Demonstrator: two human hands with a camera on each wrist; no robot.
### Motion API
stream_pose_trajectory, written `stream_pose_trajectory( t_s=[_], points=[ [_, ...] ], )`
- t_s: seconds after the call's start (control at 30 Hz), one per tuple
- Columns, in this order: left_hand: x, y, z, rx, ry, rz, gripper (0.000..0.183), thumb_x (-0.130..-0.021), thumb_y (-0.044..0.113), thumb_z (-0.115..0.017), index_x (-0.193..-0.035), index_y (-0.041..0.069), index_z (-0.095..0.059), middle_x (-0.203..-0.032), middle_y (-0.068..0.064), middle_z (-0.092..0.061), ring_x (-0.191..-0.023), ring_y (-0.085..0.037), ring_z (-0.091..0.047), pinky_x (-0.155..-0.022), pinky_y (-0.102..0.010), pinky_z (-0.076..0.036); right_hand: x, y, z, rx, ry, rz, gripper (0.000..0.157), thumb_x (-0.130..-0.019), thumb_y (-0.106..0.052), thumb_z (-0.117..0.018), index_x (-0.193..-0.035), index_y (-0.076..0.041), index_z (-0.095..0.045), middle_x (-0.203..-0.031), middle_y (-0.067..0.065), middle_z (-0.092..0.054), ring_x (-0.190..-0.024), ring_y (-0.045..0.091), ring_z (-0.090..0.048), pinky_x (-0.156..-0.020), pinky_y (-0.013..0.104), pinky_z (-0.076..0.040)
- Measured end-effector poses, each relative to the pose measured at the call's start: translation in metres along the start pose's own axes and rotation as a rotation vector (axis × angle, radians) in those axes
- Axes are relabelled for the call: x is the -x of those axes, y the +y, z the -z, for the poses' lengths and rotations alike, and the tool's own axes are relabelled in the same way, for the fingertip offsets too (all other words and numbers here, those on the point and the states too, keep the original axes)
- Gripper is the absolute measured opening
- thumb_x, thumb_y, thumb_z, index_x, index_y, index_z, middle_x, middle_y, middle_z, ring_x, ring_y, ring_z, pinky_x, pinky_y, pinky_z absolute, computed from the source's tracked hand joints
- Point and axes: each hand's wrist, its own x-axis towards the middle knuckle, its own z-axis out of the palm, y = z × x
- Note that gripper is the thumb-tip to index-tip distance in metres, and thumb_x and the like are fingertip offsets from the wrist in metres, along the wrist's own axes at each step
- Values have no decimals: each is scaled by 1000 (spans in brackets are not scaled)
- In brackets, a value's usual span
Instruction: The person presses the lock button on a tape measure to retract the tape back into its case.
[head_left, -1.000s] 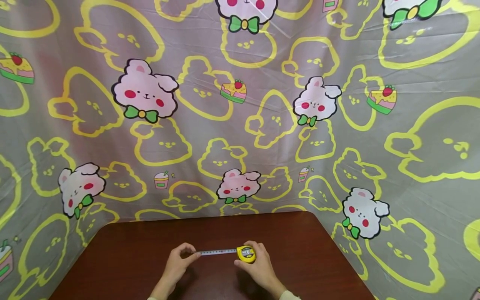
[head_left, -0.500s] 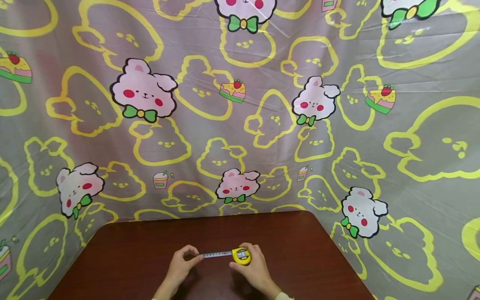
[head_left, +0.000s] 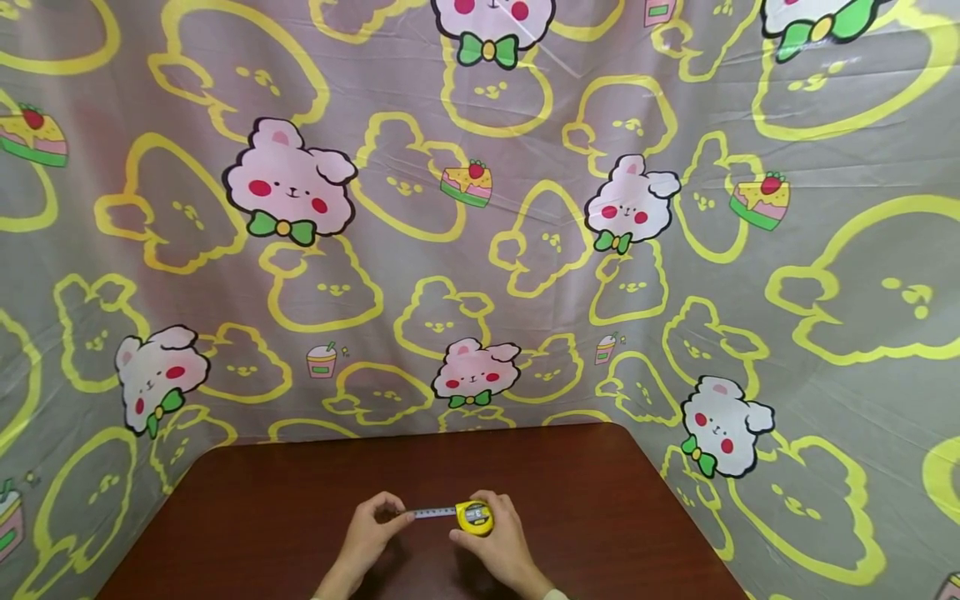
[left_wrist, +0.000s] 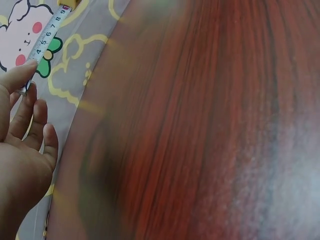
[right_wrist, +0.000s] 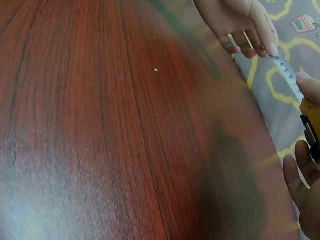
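A yellow tape measure [head_left: 475, 517] is gripped in my right hand [head_left: 501, 540], between the thumb and the fingers, above the table. From its case a short length of white blade [head_left: 437, 512] runs left to my left hand [head_left: 367, 532], whose thumb and index finger pinch the blade's end. In the left wrist view printed numbers show along the blade [left_wrist: 46, 37], and the other fingers of the left hand [left_wrist: 27, 145] are loosely bent. The right wrist view shows the case [right_wrist: 311, 120] at the right edge, partly cut off, with a black clip on it.
Under both hands lies a dark reddish-brown wooden table [head_left: 300, 475] with rounded far corners. A grey curtain [head_left: 420, 250] with yellow outlines and rabbit faces hangs behind and along both sides. A tiny pale speck [right_wrist: 156, 70] lies on the tabletop.
My right hand has moved left with the tape measure, and my left hand slightly right. The exposed blade between them has become shorter.
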Motion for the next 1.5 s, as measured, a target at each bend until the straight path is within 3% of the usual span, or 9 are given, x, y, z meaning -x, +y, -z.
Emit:
stream_pose_trajectory(
  t_s=[0.27, 0.83, 1.2, 1.5],
  points=[
    [-2, 1, -11, -12, -23, -22, 22, -82, 11, -88, -88, 4, -67, -84, -3, -65, -82, -17, -60, -76, -29, -46, 0, -2, -5, -3, 12, 8, 55, -73, -35, -95, -118, -22, -65, -101, -3, -52, -89, 15, -53, -76, 30, -45],
    [-2, 7, -31, -1, -82, -14, 25, -83, 14, -87, -90, 4, -66, -86, -5, -64, -85, -18, -59, -76, -29, -45, 4, -6, -15, -27, 11, 19, 57, -74, -35, -95, -118, -15, -65, -101, -2, -52, -89, 15, -51, -74, 29, -42],
    [-3, 9, -35, -29, -146, -35, 21, -85, 12, -84, -92, 2, -66, -88, -4, -64, -85, -20, -60, -75, -29, -47, 5, -9, -21, -18, -5, 7, 60, -74, -37, -94, -119, -12, -64, -103, -3, -51, -90, 15, -51, -75, 31, -41],
    [-7, 12, -33, -77, -203, -70, 15, -88, 11, -81, -96, 5, -70, -94, -3, -67, -92, -22, -62, -80, -32, -48, 3, -13, -21, 0, -13, -19, 59, -75, -42, -93, -119, -17, -64, -105, -3, -50, -90, 15, -51, -75, 32, -42]
  ],
)
